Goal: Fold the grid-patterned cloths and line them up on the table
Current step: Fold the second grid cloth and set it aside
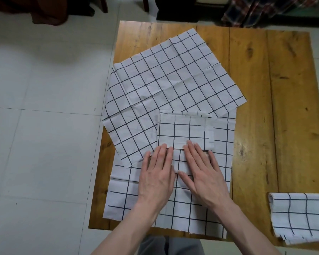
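A small folded grid cloth [184,129] lies in the middle of the wooden table [256,107]. My left hand [158,177] and my right hand [203,172] press flat on its near edge, fingers straight. Under it spreads an unfolded grid cloth [173,214] reaching the table's near edge. A second unfolded grid cloth [169,76] lies turned at an angle across the far left part, overhanging the left edge. Another folded grid cloth [300,216] sits at the near right corner.
Bare wood shows along the table's right half. White floor tiles [44,126] lie to the left. Dark chair legs [103,4] and a plaid fabric [261,10] stand beyond the far edge.
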